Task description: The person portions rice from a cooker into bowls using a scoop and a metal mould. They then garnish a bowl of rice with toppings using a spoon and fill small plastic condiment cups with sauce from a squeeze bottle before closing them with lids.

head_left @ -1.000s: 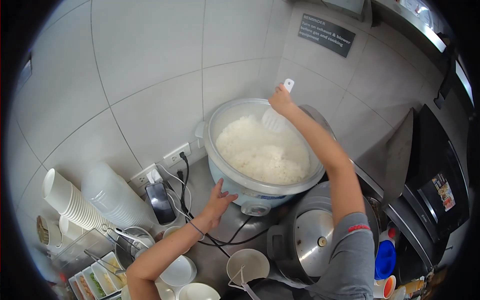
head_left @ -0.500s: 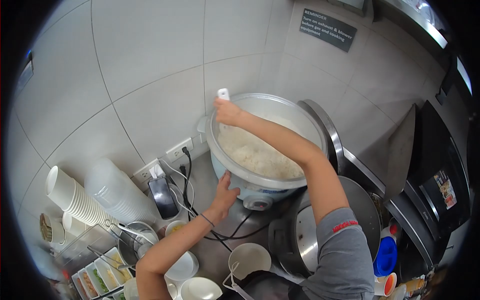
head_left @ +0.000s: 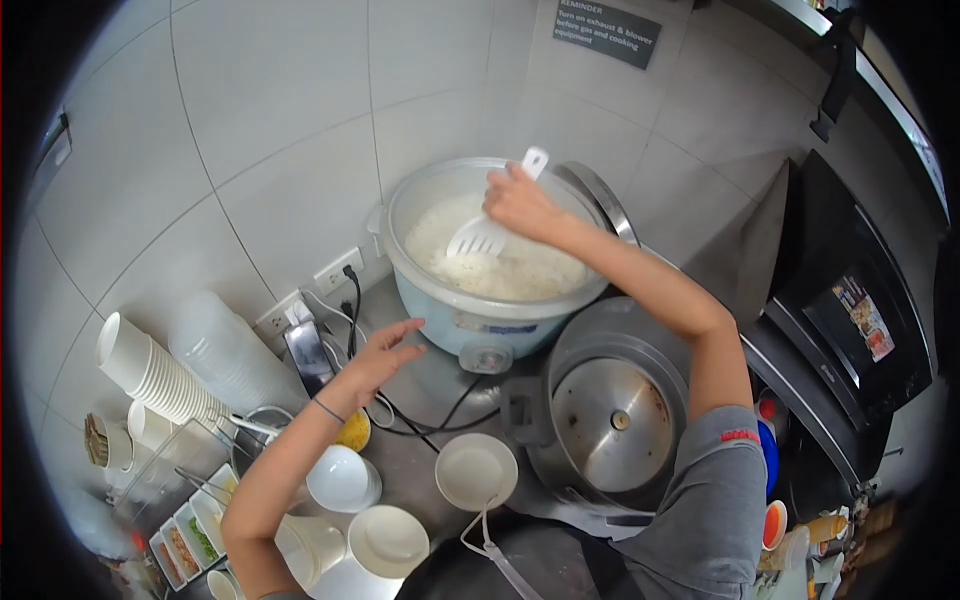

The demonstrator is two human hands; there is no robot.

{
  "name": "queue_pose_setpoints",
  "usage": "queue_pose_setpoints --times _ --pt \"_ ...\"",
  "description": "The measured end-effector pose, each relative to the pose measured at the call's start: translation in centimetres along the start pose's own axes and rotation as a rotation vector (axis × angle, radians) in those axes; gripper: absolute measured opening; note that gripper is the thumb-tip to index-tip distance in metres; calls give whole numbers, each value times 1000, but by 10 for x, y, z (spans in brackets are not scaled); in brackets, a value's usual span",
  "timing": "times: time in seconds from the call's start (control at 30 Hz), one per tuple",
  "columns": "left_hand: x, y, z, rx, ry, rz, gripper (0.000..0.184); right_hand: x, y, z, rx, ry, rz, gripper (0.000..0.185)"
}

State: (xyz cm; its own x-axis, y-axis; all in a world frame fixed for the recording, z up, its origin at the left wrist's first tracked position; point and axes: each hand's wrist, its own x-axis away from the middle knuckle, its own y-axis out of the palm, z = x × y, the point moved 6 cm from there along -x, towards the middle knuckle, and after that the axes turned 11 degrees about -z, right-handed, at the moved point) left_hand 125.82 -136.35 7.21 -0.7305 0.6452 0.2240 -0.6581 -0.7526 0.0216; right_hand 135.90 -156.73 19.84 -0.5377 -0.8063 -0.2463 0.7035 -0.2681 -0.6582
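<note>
White rice (head_left: 530, 268) fills much of a large pale-blue cooker (head_left: 460, 325) standing against the wall. My right hand (head_left: 522, 205) is closed round the handle of a white slotted spatula (head_left: 478, 238), whose blade touches the rice near the middle of the pot. To the lower left of the cooker, my left hand (head_left: 378, 358) has its fingers spread and holds nothing, a little apart from the cooker's side. The cooker's metal lid (head_left: 600, 200) leans behind its right rim.
A dark pot with a metal inner lid (head_left: 612, 425) sits right of the white bowls (head_left: 476, 472). Stacked cups (head_left: 165, 375), a phone (head_left: 308, 355), cables and a tray of chopped food (head_left: 190, 540) are at left. Black equipment (head_left: 850, 330) stands at right.
My right hand has swung from the pot's left rim back rightward, and the spatula blade now shows on the rice. My left hand has come off the cooker's side. The view has shifted.
</note>
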Motion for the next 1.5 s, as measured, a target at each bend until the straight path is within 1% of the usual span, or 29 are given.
queue_pose_setpoints --times 0.07,0.1,0.13,0.2,0.23,0.3,0.33,0.43,0.53,0.6,0.67,0.7,0.77,0.83,0.93,0.97,1.0,1.03,1.07,1.1,1.13,1.17,1.23,1.27,1.3,1.33,1.37,1.43,1.5 --pt "23 14 11 14 0 3 51 18 9 -34 -2 -55 -80 10" --pt "36 19 16 12 6 18 49 20 10 -30 -24 -66 -61 10" --pt "51 24 22 9 13 37 47 18 11 -19 -17 -71 -136 10" --pt "86 30 34 -109 19 39 42 8 12 6 -6 -69 -279 9" --pt "104 31 40 -133 37 31 42 0 6 16 43 -54 -275 8" --pt "130 31 43 -167 89 30 40 -12 -8 15 -51 45 -182 8" --pt "142 31 43 -136 105 63 40 -12 -14 14 -97 94 -142 8" --pt "188 31 48 -73 139 181 39 14 3 -30 -92 21 -223 8" --pt "243 34 42 -50 155 309 40 42 17 -7 -210 61 -466 8" --pt "276 37 37 -31 181 371 41 47 7 15 -136 80 -471 7" --pt "304 40 34 -29 219 450 42 48 -13 40 -59 154 -367 8" --pt "317 41 33 -29 238 490 43 49 -36 49 -63 231 -302 8" --pt "346 43 35 -25 365 569 46 54 -85 66 -43 355 -140 9" --pt "375 46 32 -39 482 680 51 65 -117 75 2 445 24 10" --pt "414 46 21 -117 639 780 55 82 -119 71 -8 607 201 12" --pt "423 46 17 -133 666 821 54 81 -103 58 19 585 212 10" --pt "429 44 13 -116 662 865 51 83 -77 45 41 556 223 10" --pt "430 43 14 -117 650 904 49 83 -34 36 46 377 -15 11" --pt "427 41 18 -108 610 933 43 90 -1 33 118 275 -58 13" --pt "426 37 20 -187 512 1018 38 96 -12 35 -9 402 25 14" --pt "422 35 24 -276 426 1033 35 96 -28 39 -52 569 56 14" --pt "419 33 23 -382 392 1056 33 101 -36 43 -103 738 72 14" --pt "412 27 20 -546 285 1085 30 99 -20 36 -86 563 -16 14" --pt "408 22 20 -610 229 1095 27 101 -10 30 -76 547 -59 15" --pt "405 16 16 -646 239 1122 19 100 -3 29 -57 537 -95 15" --pt "402 6 11 -644 195 1099 17 92 -6 32 -28 526 -128 16" --pt "400 -3 5 -639 157 1077 16 84 -11 40 -103 589 -78 17" --pt "390 -19 2 -628 102 1063 11 58 -42 26 -269 715 13 19" --pt "371 -42 -5 -672 102 968 10 15 -70 -11 -366 513 188 20"
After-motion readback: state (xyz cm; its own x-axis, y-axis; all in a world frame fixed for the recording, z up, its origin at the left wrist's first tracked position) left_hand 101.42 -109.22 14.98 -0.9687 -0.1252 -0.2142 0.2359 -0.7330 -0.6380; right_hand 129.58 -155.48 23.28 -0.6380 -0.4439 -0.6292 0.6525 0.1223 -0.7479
